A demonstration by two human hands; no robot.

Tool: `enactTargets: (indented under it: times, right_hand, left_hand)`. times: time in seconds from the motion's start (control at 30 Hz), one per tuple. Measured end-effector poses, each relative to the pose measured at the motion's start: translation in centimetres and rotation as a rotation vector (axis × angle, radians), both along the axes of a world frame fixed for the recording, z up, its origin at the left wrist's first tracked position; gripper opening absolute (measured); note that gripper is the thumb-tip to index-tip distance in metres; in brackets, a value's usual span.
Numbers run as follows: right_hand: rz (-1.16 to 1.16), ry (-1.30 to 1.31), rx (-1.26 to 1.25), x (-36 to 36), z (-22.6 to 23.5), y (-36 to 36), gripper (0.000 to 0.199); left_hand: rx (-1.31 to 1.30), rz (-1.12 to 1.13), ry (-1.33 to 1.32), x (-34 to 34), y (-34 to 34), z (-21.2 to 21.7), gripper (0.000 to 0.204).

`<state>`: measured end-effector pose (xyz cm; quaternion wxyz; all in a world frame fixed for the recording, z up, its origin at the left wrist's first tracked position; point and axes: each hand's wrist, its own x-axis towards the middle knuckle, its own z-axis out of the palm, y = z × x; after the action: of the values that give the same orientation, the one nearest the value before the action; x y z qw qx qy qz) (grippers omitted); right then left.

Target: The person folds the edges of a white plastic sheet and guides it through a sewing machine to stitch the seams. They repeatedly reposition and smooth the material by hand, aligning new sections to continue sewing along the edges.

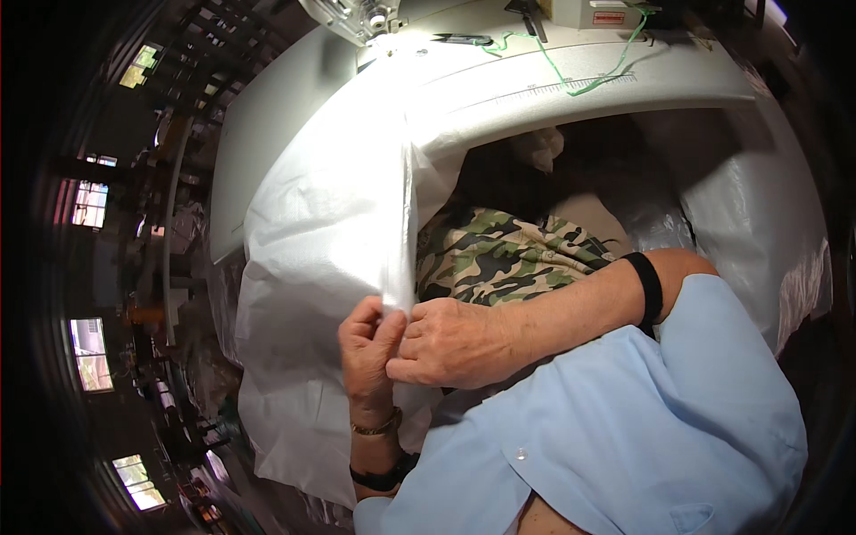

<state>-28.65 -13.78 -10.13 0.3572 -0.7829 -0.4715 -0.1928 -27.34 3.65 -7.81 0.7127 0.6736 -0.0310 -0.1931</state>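
A large white sheet of thin, slightly creased material drapes from the sewing table down toward me. Its right edge is folded into a narrow strip running from the sewing machine to my hands. My left hand pinches the lower end of this strip between thumb and fingers. Against it lies my right hand, its fingers closed on the same edge; the fingertips are partly hidden. Camouflage cloth covers my lap just beyond my right forearm.
The pale sewing table curves across the far side, with a ruler scale along it. Thread snips, a green cord and a box rest there. More sheeting hangs at the right; shelving and windows stand at left.
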Motion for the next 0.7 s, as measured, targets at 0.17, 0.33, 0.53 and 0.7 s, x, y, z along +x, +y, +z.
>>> enactTargets:
  times: [0.17,0.33,0.53,0.7]
  right_hand:
    - [-0.208,0.567,0.909,4.0,-0.9,-0.6,0.035]
    - [-0.227,0.828,0.507,7.3,0.7,3.8,0.053]
    - [0.155,0.408,0.540,6.7,-1.2,3.3,0.024]
    - [-0.453,1.039,1.071,9.4,-10.4,-4.6,0.024]
  left_hand:
    - [0.269,0.133,-0.311,1.0,1.7,3.9,0.009]
    - [0.366,0.128,-0.579,2.8,1.8,7.6,0.005]
    - [0.330,0.169,-0.579,3.4,2.0,8.3,0.009]
    - [0.278,0.145,-0.568,3.6,2.8,7.2,0.009]
